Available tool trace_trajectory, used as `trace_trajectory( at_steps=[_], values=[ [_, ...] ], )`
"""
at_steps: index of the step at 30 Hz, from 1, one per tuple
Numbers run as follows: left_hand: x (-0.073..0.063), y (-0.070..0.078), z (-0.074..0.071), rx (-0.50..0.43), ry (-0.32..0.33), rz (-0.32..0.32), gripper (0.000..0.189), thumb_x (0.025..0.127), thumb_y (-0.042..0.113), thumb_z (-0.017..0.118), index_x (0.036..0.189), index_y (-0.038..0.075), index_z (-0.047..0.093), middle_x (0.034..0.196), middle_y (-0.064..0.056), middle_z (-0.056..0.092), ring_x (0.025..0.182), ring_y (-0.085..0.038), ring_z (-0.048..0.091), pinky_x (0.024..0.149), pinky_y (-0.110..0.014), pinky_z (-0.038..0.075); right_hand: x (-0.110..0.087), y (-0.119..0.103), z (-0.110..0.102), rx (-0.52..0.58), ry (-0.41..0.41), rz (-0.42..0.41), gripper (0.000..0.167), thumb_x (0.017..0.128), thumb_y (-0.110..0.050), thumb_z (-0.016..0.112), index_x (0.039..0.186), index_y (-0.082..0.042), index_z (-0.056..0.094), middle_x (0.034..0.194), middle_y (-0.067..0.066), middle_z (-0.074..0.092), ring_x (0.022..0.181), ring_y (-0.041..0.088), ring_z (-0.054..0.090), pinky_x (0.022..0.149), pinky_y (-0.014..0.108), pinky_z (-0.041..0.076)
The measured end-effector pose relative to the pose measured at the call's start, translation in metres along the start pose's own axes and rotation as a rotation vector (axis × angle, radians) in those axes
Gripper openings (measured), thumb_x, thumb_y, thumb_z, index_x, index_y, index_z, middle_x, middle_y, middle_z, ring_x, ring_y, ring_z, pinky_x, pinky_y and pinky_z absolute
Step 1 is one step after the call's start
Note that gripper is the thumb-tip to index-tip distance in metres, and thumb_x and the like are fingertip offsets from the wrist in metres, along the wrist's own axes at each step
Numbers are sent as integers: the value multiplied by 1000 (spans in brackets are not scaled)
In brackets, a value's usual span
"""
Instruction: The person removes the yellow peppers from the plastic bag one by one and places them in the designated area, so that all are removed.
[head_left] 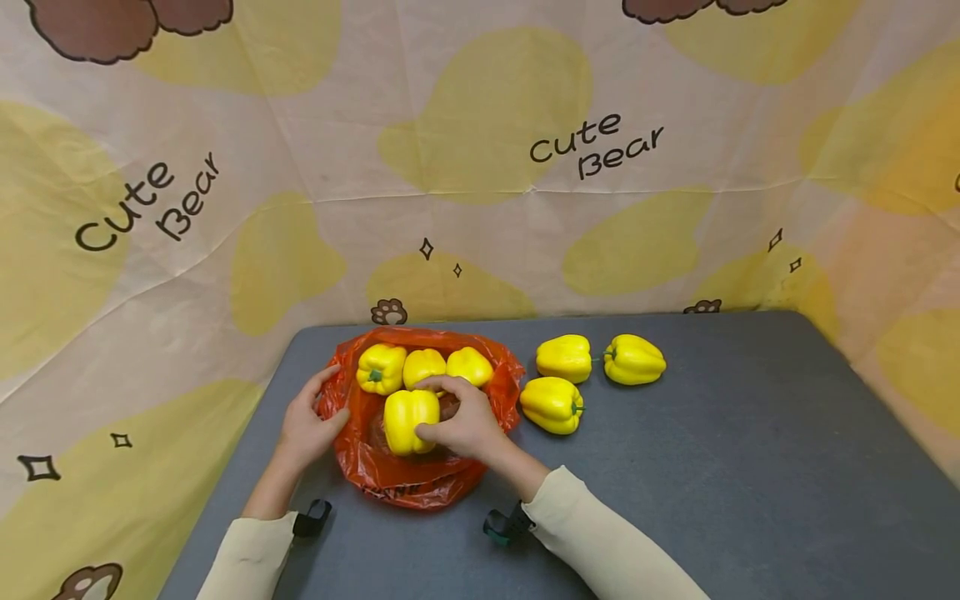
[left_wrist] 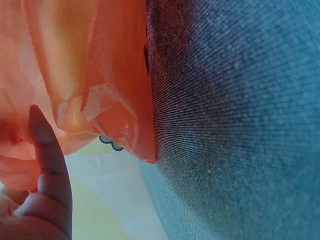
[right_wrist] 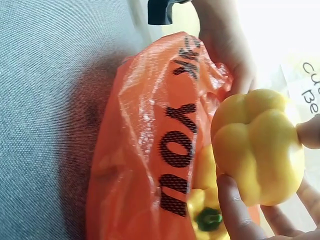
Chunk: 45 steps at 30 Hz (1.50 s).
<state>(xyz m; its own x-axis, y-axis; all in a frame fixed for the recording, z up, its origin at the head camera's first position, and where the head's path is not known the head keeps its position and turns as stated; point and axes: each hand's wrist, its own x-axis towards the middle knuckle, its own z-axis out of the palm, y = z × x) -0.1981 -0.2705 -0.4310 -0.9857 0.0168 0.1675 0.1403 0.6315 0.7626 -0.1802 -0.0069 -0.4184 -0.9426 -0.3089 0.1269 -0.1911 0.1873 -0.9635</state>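
My right hand [head_left: 468, 421] grips a yellow bell pepper [head_left: 410, 422] between thumb and fingers, over the mouth of a red plastic bag [head_left: 427, 492]. In the right wrist view this bell pepper [right_wrist: 257, 150] shows its lobed end, fingers on both sides. My left hand [head_left: 306, 425] holds the bag's left edge, thumb toward the front and fingers farther back. The left wrist view shows the thumb [left_wrist: 50, 165] against the bag's side. Inside the bag, along its back, lie three yellow bell peppers, the leftmost bell pepper [head_left: 381, 369] with its green stem facing out.
Right of the bag, three more yellow bell peppers lie on the grey table [head_left: 712, 492]: a front one [head_left: 552, 405], a back one [head_left: 564, 358] and a right one [head_left: 634, 360]. A patterned cloth [head_left: 480, 167] hangs behind the table. Black straps [head_left: 508, 523] circle both wrists.
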Motion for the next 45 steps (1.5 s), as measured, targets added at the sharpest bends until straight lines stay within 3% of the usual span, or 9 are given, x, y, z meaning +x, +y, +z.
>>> trace_trajectory(
  at_steps=[3, 9, 15, 21, 24, 28, 33, 45],
  values=[
    [0, 0, 0, 1, -1, -5, 64, 83, 6, 62, 144, 10, 41, 140, -23, 47, 111, -39, 58, 87, -50, 54, 0, 1, -2, 5, 0, -9, 50, 69, -17, 79, 118, -16, 66, 117, 11, 59, 89, 25, 59, 70, 23, 52],
    [-1, 0, -1, 6, 7, 15, 63, 83, 7, 62, 143, 9, 41, 138, -22, 49, 109, -36, 59, 81, -29, 55, -3, -4, -8, 24, -1, -15, 49, 70, -16, 78, 117, -15, 66, 121, 12, 57, 89, 26, 59, 70, 24, 53],
    [-2, 0, -2, -24, 1, 19, 64, 84, 6, 63, 144, 8, 40, 139, -23, 48, 108, -38, 60, 80, -32, 57, -3, -5, -13, 37, -3, 14, 49, 72, -14, 78, 119, -16, 65, 126, 13, 55, 89, 28, 64, 69, 28, 57],
    [-2, -3, -1, -15, 6, 20, 64, 83, 5, 64, 143, 8, 41, 139, -24, 48, 107, -37, 60, 74, -14, 48, -4, -14, -23, 31, -6, 46, 52, 74, -9, 76, 124, -11, 62, 125, 16, 58, 88, 29, 67, 67, 31, 58],
    [-2, -6, 0, 4, 7, 17, 64, 83, 5, 63, 143, 8, 41, 139, -23, 48, 107, -37, 59, 76, -17, 50, -6, -19, -30, 16, -10, 41, 53, 74, -8, 74, 125, -7, 61, 125, 18, 58, 85, 26, 67, 68, 32, 58],
    [-1, -7, 0, 23, 15, 16, 64, 83, 6, 63, 143, 9, 42, 138, -23, 49, 109, -37, 59, 81, -31, 54, -7, -20, -37, -2, 2, 33, 53, 75, -11, 76, 125, -10, 61, 126, 14, 57, 83, 21, 66, 69, 30, 58],
    [-1, -7, 0, 3, 3, 6, 64, 83, 6, 62, 144, 10, 40, 138, -23, 48, 107, -39, 59, 82, -47, 56, -8, -16, -45, -8, 18, 24, 53, 74, -16, 78, 124, -16, 62, 127, 10, 57, 85, 27, 66, 68, 29, 57],
    [2, -6, 0, 6, 0, 16, 64, 83, 6, 62, 144, 8, 39, 138, -24, 48, 107, -38, 59, 82, -47, 57, -11, -18, -67, -35, 62, -32, 53, 74, -15, 78, 124, -15, 62, 126, 11, 56, 86, 31, 63, 70, 28, 56]
  ],
)
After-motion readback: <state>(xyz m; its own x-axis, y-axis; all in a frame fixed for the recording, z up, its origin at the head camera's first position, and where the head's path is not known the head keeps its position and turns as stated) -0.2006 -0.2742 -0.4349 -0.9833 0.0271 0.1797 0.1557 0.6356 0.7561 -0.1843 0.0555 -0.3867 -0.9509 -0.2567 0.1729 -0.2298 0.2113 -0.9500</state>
